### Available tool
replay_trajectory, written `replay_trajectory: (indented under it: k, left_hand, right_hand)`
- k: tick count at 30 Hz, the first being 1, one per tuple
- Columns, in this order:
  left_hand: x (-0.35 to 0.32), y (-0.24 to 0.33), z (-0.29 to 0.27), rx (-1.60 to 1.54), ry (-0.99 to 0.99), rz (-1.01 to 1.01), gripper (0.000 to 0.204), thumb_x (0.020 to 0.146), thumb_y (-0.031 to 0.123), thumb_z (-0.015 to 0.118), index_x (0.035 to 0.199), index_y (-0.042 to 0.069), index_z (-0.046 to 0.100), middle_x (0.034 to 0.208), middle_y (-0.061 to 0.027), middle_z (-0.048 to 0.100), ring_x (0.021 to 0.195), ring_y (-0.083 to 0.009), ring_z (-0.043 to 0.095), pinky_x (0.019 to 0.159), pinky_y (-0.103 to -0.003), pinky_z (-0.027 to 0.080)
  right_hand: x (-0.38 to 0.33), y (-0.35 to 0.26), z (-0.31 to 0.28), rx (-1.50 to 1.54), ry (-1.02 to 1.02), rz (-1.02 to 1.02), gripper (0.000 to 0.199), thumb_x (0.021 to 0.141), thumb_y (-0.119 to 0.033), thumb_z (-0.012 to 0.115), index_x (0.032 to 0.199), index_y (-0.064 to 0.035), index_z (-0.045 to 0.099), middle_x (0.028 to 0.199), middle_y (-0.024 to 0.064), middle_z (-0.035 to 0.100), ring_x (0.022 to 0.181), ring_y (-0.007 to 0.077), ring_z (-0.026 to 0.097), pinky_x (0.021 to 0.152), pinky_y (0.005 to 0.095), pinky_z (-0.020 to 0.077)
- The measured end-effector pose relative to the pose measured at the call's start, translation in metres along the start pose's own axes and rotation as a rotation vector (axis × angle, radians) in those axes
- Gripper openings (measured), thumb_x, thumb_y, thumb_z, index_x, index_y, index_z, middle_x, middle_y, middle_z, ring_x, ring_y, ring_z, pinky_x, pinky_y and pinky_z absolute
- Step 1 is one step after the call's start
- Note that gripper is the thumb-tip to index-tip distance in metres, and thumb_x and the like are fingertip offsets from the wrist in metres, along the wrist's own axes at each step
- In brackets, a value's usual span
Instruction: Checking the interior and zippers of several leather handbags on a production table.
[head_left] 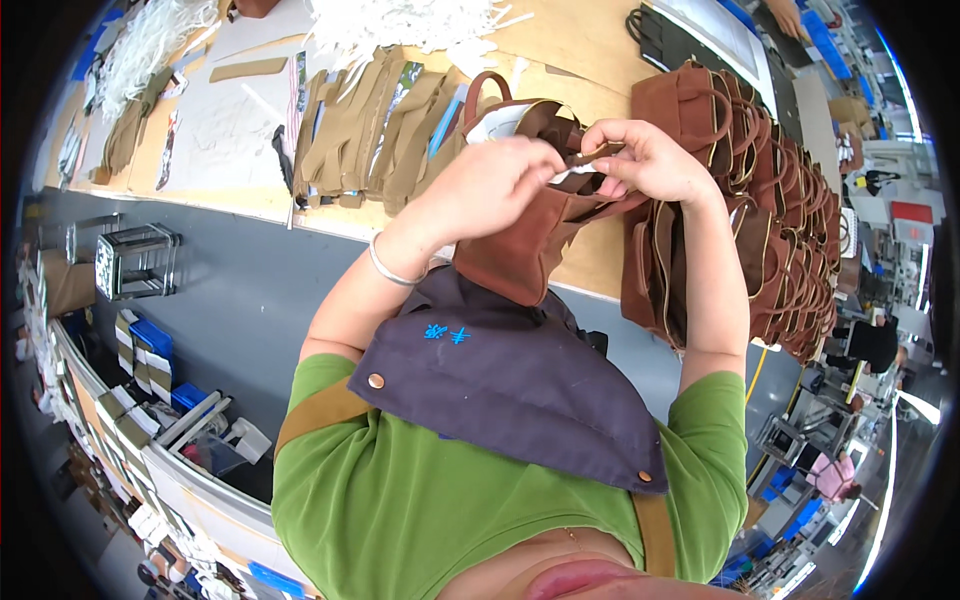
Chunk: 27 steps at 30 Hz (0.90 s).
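A brown leather handbag [520,245] is held upright over the workbench [590,70] edge, at twelve o'clock from the apron [510,380]. Its mouth is pinched by the left hand [495,185] and right hand [645,160], both grasping white stuffing paper [575,172]. The paper is best pressed evenly, the rim kept unwrinkled.

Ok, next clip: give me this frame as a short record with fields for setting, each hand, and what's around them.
setting: wooden worktable in a workshop, seen from above
left hand: grips the top edge of a brown leather bag
right hand: pinches the same bag's opening, at white paper stuffing
right of hands: row of finished brown bags
left of hands: stack of tan cut pieces
worn: grey apron, green shirt
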<state>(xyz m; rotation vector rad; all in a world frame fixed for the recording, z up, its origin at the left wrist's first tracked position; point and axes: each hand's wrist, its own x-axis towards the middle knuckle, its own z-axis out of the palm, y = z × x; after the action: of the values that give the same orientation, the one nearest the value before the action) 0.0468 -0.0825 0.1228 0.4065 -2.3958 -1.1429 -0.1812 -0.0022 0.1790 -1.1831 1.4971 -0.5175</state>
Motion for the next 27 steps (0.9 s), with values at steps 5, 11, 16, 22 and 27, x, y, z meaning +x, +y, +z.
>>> replay_trajectory:
  k: [5,11,16,22,27]
  left_hand:
    - [0.034,-0.025,-0.011,0.168,-0.361,-0.014,0.028,0.086,0.004,0.059,0.113,0.008,0.064,0.108,-0.0129,0.062,0.097,-0.0330,0.063,0.083,-0.040,0.050]
    - [0.054,-0.031,-0.017,0.090,-0.767,-0.144,0.026,0.084,0.008,0.061,0.110,0.006,0.065,0.095,-0.0118,0.069,0.090,-0.0247,0.065,0.078,-0.037,0.050]
    - [0.033,-0.019,-0.014,0.093,-0.208,0.112,0.015,0.090,0.016,0.064,0.101,0.005,0.064,0.080,-0.0096,0.065,0.078,-0.0237,0.064,0.072,-0.036,0.050]
    - [0.003,0.016,0.003,-0.004,-0.078,0.005,0.017,0.083,0.020,0.073,0.088,0.005,0.065,0.083,-0.0079,0.063,0.076,-0.0243,0.064,0.067,-0.035,0.051]
    - [-0.006,0.013,0.005,0.008,-0.064,-0.083,0.015,0.081,0.017,0.074,0.086,0.007,0.065,0.082,-0.0073,0.062,0.076,-0.0238,0.063,0.068,-0.035,0.051]
  right_hand:
    - [0.015,0.011,-0.002,0.039,-0.171,-0.122,0.012,0.091,0.001,0.057,0.101,-0.0044,0.062,0.087,0.0015,0.066,0.071,0.0066,0.064,0.061,0.0206,0.0519]
    - [0.010,0.001,0.001,-0.035,-0.167,-0.047,0.014,0.086,-0.006,0.068,0.095,-0.0028,0.058,0.078,0.0000,0.063,0.064,0.0050,0.060,0.055,0.0216,0.0456]
    - [0.016,0.012,0.001,-0.167,-0.107,0.057,0.017,0.089,-0.014,0.070,0.099,-0.0033,0.062,0.059,-0.0054,0.056,0.057,0.0030,0.053,0.050,0.0235,0.0420]
    - [0.019,0.021,0.010,-0.051,-0.156,-0.127,0.013,0.097,-0.013,0.058,0.105,-0.0032,0.060,0.088,-0.0008,0.060,0.082,0.0078,0.054,0.074,0.0254,0.0465]
    - [0.006,0.008,0.007,0.024,-0.229,-0.040,0.011,0.099,-0.017,0.057,0.101,-0.0068,0.058,0.075,-0.0056,0.050,0.067,0.0049,0.043,0.058,0.0218,0.0372]
